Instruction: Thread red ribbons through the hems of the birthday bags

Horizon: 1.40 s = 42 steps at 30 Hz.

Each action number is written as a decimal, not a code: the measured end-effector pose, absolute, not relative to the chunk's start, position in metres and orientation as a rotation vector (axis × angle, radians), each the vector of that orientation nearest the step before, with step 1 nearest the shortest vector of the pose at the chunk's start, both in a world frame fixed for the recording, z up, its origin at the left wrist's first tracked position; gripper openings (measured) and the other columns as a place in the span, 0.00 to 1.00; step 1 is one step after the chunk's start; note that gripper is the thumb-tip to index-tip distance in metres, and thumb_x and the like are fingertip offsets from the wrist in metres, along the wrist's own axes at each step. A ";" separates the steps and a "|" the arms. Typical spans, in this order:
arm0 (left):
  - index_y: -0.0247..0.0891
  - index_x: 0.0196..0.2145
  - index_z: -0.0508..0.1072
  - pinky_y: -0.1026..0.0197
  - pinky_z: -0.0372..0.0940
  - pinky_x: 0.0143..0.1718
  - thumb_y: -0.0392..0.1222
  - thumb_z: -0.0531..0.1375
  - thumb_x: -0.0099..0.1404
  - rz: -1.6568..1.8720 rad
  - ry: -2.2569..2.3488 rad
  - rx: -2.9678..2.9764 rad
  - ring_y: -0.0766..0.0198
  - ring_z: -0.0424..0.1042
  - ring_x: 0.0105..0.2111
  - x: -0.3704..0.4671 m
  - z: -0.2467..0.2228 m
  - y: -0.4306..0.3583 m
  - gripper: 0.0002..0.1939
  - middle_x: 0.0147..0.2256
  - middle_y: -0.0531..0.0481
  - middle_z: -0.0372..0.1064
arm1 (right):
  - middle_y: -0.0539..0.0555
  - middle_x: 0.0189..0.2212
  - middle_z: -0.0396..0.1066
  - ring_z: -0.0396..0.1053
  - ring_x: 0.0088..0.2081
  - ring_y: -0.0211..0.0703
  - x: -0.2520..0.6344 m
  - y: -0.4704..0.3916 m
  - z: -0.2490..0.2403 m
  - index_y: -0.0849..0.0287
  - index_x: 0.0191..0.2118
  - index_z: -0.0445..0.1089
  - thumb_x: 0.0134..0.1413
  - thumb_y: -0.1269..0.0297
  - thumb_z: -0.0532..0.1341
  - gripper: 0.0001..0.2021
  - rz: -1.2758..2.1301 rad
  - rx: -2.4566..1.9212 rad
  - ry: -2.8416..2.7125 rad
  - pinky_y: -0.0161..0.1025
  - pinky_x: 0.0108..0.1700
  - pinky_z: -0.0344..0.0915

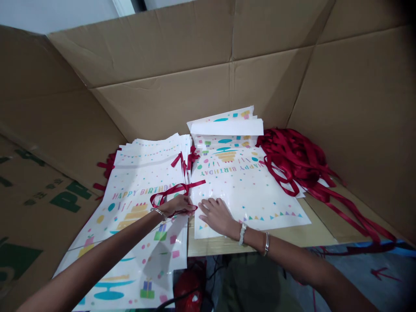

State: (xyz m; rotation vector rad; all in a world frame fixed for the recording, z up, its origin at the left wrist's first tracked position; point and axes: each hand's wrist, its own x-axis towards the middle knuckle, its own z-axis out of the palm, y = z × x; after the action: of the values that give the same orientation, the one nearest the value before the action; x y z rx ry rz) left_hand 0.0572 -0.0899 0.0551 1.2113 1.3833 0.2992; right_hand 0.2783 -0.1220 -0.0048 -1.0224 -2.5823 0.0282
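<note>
My left hand [180,204] pinches a dark red ribbon [172,189], whose loop and tail lie across the left stack. Beneath that hand is a stack of white printed sheets [152,162] reading "HAPPY BIRTHDAY", with cakes, gifts and dots. My right hand [218,215] rests with fingers spread on another white birthday sheet [240,190], printed upside down from my side. That sheet's far end lies against folded sheets [227,128]. Short red ribbon ends stick out along the left stack's edges.
A large heap of red ribbons [299,158] sits at the right, strands trailing over the front edge. Cardboard walls [162,52] enclose the work surface [318,219] at the back and both sides. Below the front edge is a red object [190,290] with dark cables.
</note>
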 end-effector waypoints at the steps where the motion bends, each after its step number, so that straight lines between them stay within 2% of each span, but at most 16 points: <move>1: 0.37 0.26 0.74 0.62 0.66 0.31 0.51 0.75 0.45 0.287 1.393 1.161 0.58 0.75 0.30 0.056 0.055 -0.091 0.19 0.28 0.44 0.77 | 0.62 0.57 0.68 0.62 0.54 0.55 0.278 -0.124 -0.005 0.61 0.61 0.66 0.70 0.56 0.57 0.20 0.010 -1.023 -2.591 0.51 0.50 0.57; 4: 0.38 0.31 0.76 0.58 0.71 0.35 0.54 0.73 0.47 0.154 1.377 1.098 0.51 0.79 0.36 0.045 0.060 -0.090 0.20 0.34 0.40 0.79 | 0.63 0.57 0.68 0.62 0.54 0.57 0.277 -0.126 -0.005 0.61 0.61 0.65 0.70 0.56 0.57 0.21 0.009 -1.025 -2.589 0.52 0.50 0.58; 7: 0.39 0.31 0.79 0.58 0.71 0.33 0.56 0.71 0.50 0.055 1.364 1.079 0.49 0.79 0.37 0.030 0.066 -0.089 0.19 0.38 0.37 0.79 | 0.63 0.57 0.68 0.62 0.54 0.56 0.278 -0.125 -0.006 0.60 0.61 0.65 0.70 0.56 0.56 0.20 0.010 -1.024 -2.572 0.53 0.50 0.58; 10: 0.39 0.27 0.80 0.59 0.69 0.30 0.55 0.71 0.50 0.018 1.447 1.029 0.52 0.78 0.34 0.017 0.072 -0.095 0.16 0.35 0.38 0.78 | 0.62 0.58 0.68 0.62 0.53 0.56 0.278 -0.125 -0.006 0.60 0.60 0.65 0.70 0.56 0.56 0.19 0.010 -1.019 -2.574 0.53 0.50 0.58; 13: 0.41 0.24 0.79 0.63 0.64 0.28 0.52 0.70 0.53 0.090 1.412 1.170 0.59 0.73 0.28 0.013 0.074 -0.108 0.12 0.27 0.46 0.73 | 0.62 0.57 0.68 0.62 0.53 0.56 0.280 -0.125 -0.003 0.61 0.59 0.66 0.70 0.57 0.55 0.18 0.036 -1.019 -2.574 0.53 0.51 0.58; 15: 0.41 0.22 0.78 0.64 0.61 0.26 0.54 0.68 0.55 0.165 1.367 1.316 0.63 0.69 0.25 0.014 0.073 -0.116 0.14 0.24 0.49 0.69 | 0.62 0.57 0.68 0.62 0.53 0.55 0.282 -0.124 0.000 0.60 0.59 0.66 0.70 0.56 0.56 0.19 0.076 -1.013 -2.576 0.53 0.51 0.58; 18: 0.39 0.23 0.76 0.64 0.60 0.27 0.58 0.70 0.53 0.250 1.392 1.404 0.65 0.66 0.24 0.016 0.070 -0.118 0.19 0.25 0.49 0.70 | 0.62 0.57 0.68 0.62 0.53 0.55 0.287 -0.123 0.004 0.60 0.60 0.65 0.69 0.54 0.58 0.21 0.122 -0.983 -2.570 0.52 0.51 0.58; 23: 0.35 0.25 0.76 0.62 0.61 0.29 0.62 0.71 0.49 0.296 1.377 1.470 0.65 0.66 0.25 0.017 0.063 -0.103 0.24 0.24 0.48 0.70 | 0.62 0.56 0.68 0.60 0.54 0.56 0.286 -0.121 0.001 0.59 0.61 0.65 0.66 0.54 0.61 0.22 0.155 -0.980 -2.520 0.52 0.52 0.56; 30: 0.34 0.26 0.75 0.59 0.62 0.34 0.55 0.69 0.56 0.241 1.226 1.523 0.64 0.65 0.28 0.040 0.061 -0.080 0.19 0.26 0.48 0.70 | 0.60 0.57 0.68 0.60 0.56 0.54 0.292 -0.104 0.000 0.57 0.59 0.67 0.65 0.53 0.62 0.22 0.188 -1.047 -2.492 0.52 0.56 0.55; 36: 0.33 0.24 0.75 0.60 0.62 0.36 0.52 0.68 0.57 0.293 1.135 1.502 0.63 0.66 0.29 0.082 0.053 -0.054 0.17 0.28 0.46 0.71 | 0.60 0.60 0.66 0.60 0.58 0.53 0.313 -0.091 -0.004 0.57 0.64 0.64 0.69 0.55 0.57 0.23 0.114 -1.030 -2.491 0.52 0.60 0.54; 42: 0.32 0.27 0.79 0.59 0.64 0.36 0.55 0.65 0.60 0.047 1.243 1.529 0.59 0.71 0.30 0.071 0.059 -0.042 0.20 0.29 0.42 0.76 | 0.60 0.63 0.64 0.58 0.61 0.54 0.315 -0.093 -0.016 0.59 0.68 0.61 0.72 0.56 0.52 0.24 0.028 -1.020 -2.487 0.53 0.64 0.51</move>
State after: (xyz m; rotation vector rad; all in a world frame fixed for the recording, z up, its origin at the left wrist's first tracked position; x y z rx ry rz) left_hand 0.0707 -0.0418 0.0593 1.5289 1.2434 0.0474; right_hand 0.3152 -0.0932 -0.0160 -1.0198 -2.4870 0.0282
